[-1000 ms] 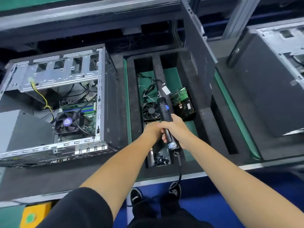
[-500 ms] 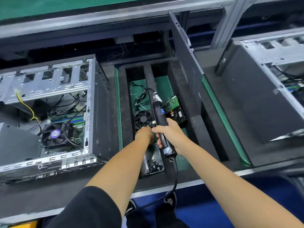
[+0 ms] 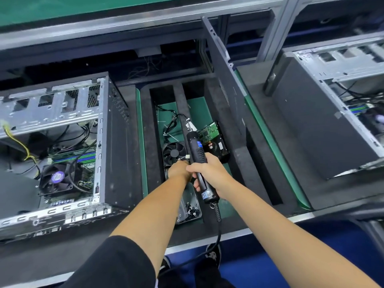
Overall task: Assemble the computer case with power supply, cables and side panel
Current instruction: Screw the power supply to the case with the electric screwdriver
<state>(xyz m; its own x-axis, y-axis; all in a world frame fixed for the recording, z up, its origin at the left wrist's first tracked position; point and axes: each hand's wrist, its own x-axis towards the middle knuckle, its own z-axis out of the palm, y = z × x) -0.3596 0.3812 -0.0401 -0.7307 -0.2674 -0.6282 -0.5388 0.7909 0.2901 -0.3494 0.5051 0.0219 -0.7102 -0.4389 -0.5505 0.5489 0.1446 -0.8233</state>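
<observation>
Both hands meet at the centre of the frame: the right hand [image 3: 209,173] is wrapped around the black electric screwdriver [image 3: 198,161], fingers curled tight on its grip, and the left hand [image 3: 179,170] is bunched up just beside it, low against the tool. Whether those left fingers pinch a screw I cannot tell; they are tucked out of sight.

Taking the risks from the biggest thing down. The open computer case [image 3: 68,146] lies at the left of the frame on the dark worktop [image 3: 291,163], well apart from the hands, with its motherboard and CPU fan [image 3: 59,177] bare. I'd say a swinging driver tip or trailing cord could snag the loose cables there once the tool travels over.

The side panel [image 3: 226,80] stands on edge at the upper centre, leaning in the foam tray [image 3: 145,142]. A knock from the right forearm looks enough to tip it onto the parts below.

The driver's cord [image 3: 218,229] droops off the near edge toward the person's feet; catching it could jerk the tool.

Next, the loose hard drive [image 3: 214,140] and spare fan [image 3: 174,151] sit directly beneath the tool, so a dropped driver would strike them.

Smallest, the screws in the clear box [image 3: 190,208] under the left wrist: a nudge could scatter them.
</observation>
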